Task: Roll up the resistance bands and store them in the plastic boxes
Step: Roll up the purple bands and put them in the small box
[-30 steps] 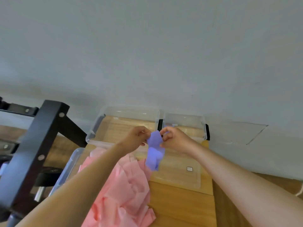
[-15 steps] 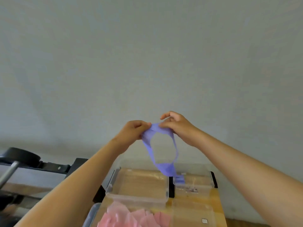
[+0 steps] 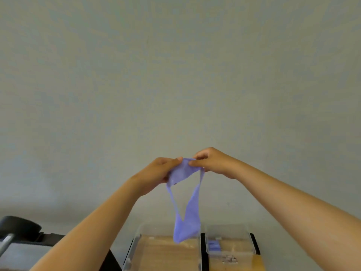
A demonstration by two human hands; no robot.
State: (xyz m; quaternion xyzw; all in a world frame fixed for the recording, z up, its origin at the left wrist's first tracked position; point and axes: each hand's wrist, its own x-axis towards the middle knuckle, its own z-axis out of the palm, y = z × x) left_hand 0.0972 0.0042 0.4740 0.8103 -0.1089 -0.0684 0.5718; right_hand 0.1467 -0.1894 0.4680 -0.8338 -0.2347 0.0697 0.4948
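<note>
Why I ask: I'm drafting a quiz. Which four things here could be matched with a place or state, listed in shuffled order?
Things:
1. purple resistance band
2. left hand
3. right plastic box
4. black equipment

Places or states:
A. at the lower left edge of the view
B. hangs down as an open loop
C. has small purple items inside
D. pinches the band's top

Pairs: 1-B, 2-D, 3-C, 4-A.
</note>
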